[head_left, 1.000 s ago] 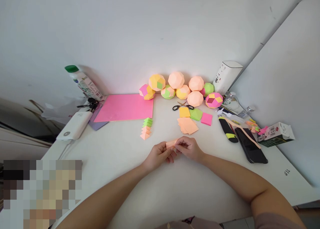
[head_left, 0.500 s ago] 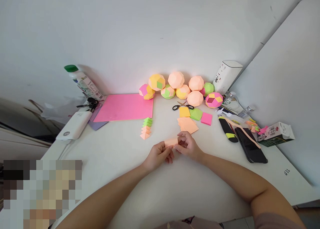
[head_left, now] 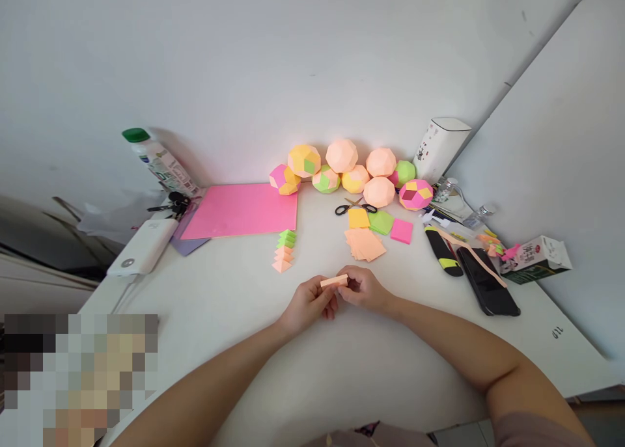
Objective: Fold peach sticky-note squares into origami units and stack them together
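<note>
Nine balls (head_left: 342, 156) crowd the back of the surface (head_left: 234, 284), three of them all peach, the others in mixes of yellow, green and pink! One pair of scissors (head_left: 356, 206) lies spread in front of them, then four stacks of paper: one yellow (head_left: 359, 218), one green (head_left: 381, 222), one pink (head_left: 402, 230), one peach (head_left: 365, 244), that last one fanned out. To the left, one short row of folded pieces (head_left: 284, 250), green at the far end and peach at the near end, too tightly nested to count surely, just beside one pink sheet (head_left: 241, 209). And here you are, both forearms angling inward, your two hands nearly meeting at the middle! Your left hand (head_left: 312, 302) has its thumb laid along the near side, pinching one strip (head_left: 334, 282); your right hand (head_left: 361, 287) grips the other end, thumb beneath and fingers curled. Whether they rest on the surface, you can't tell from here. The strip sits between your hands, nearer to you than the peach stack: peach, narrow, folded-looking, a bright band along its upper edge, tilted slightly up toward your right, its ends partly hidden by your fingers.
</note>
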A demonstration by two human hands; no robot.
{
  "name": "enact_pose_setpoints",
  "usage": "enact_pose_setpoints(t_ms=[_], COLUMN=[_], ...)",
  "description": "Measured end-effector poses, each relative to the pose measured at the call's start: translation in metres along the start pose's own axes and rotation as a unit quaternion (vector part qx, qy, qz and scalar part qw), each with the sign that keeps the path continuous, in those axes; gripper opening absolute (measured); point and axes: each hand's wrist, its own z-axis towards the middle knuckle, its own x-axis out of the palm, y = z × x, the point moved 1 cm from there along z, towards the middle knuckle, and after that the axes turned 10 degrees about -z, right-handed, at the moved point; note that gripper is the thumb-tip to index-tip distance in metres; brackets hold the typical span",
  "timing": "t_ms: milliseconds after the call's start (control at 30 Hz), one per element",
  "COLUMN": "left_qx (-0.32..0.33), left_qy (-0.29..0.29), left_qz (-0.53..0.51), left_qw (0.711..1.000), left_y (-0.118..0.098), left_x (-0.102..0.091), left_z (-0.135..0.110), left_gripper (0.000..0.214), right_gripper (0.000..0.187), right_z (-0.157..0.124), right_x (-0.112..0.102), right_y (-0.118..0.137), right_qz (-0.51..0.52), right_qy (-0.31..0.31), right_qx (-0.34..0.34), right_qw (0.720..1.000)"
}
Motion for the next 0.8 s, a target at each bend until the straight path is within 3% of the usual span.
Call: enact_pose_setpoints(t_ms=[300,667,800], left_qx=[-0.026,-0.016,-0.013], left_qy=[0.013,-0.01,-0.003], left_qz=[0.008,-0.006,0.004], left_qw=[1.0,1.0,1.0], left_y=[-0.005,-0.013,-0.01], left_x=[0.0,-0.001,-0.001], left_z=[-0.002,-0.002,-0.002], left_gripper=[0.035,0.037,0.034], right_gripper=[0.003,0.013,0.011], right_z=[-0.002,-0.001,0.0], right_x=[-0.002,-0.012,-0.008], right_y=[-0.003,-0.001,-0.001], right_qz=[0.007,0.137,0.108], right_qy=[0.001,-0.004,0.016], right_qx=[0.0,-0.019,-0.005], right_qw=[1.0,0.99,0.994])
